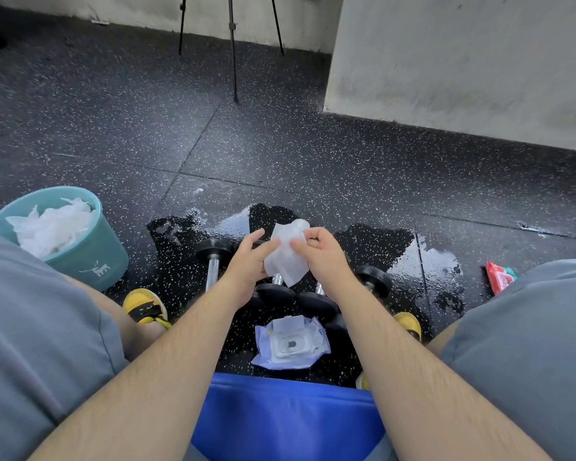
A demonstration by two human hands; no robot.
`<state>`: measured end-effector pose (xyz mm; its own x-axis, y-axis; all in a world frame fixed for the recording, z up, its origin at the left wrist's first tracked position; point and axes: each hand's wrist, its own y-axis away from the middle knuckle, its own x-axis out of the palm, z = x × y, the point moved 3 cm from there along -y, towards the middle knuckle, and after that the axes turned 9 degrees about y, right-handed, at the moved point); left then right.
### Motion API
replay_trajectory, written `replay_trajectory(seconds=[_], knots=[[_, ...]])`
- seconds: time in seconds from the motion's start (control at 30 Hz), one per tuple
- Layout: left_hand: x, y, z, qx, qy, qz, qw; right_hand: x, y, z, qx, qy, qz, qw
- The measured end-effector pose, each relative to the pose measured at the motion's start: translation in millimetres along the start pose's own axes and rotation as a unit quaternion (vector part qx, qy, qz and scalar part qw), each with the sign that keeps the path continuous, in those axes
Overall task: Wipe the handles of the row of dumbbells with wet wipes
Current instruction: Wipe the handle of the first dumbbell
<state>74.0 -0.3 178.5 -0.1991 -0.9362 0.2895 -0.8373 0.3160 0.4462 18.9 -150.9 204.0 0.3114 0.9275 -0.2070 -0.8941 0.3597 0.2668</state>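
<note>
Wipe [285, 257]: crumpled; held over the dumbbells by both hands
Left hand [250, 257]: pinches its left edge
Right hand [320, 251]: fingers curled, pinching its right edge
Dumbbells [212, 271]: side by side on the wet floor [280, 154]; handles run near-to-far

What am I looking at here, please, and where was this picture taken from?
There is no machine here: a seated person works with bare hands, and one camera worn on the head looks down at them. The left hand and the right hand both pinch one white wipe, held above a row of dumbbells. These lie on a speckled black floor, which is wet around them. Nearer the person lies a pack of wipes. A teal bin on the left holds crumpled white wipes, and a red packet lies on the right.
</note>
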Motion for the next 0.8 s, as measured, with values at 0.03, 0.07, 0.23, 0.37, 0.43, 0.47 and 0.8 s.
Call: replay_trajectory(seconds=[0.03,0.07,0.23,0.37,0.43,0.47,0.8], knots=[[1.0,0.6,-0.2,0.013,0.004,0.002,1.0,-1.0,1.0,-0.1,0.002,0.004,-0.011,1.0],[1.1,0.4,-1.1,0.028,0.003,-0.004,1.0,-2.7,2.1,0.3,0.001,0.014,-0.025,1.0],[-1.6,-3.2,-6.3,0.075,-0.075,-0.027,0.994,-3.4,0.6,0.5,-0.02,0.102,-0.004,0.995],[2.4,1.9,-9.3,0.132,-0.192,-0.031,0.972,0.9,-1.1,-0.2,-0.025,0.239,0.02,0.97],[4.8,2.5,-9.0,0.139,-0.247,-0.013,0.959,2.4,-3.4,-1.0,-0.041,0.286,0.0,0.957],[5.4,1.3,-8.1,0.143,-0.274,-0.007,0.951,2.2,-4.8,-2.1,-0.042,0.297,-0.012,0.954],[7.4,0.0,-12.6,0.021,0.042,0.043,0.998,-0.6,-2.8,6.2,-0.002,0.143,-0.004,0.99]])
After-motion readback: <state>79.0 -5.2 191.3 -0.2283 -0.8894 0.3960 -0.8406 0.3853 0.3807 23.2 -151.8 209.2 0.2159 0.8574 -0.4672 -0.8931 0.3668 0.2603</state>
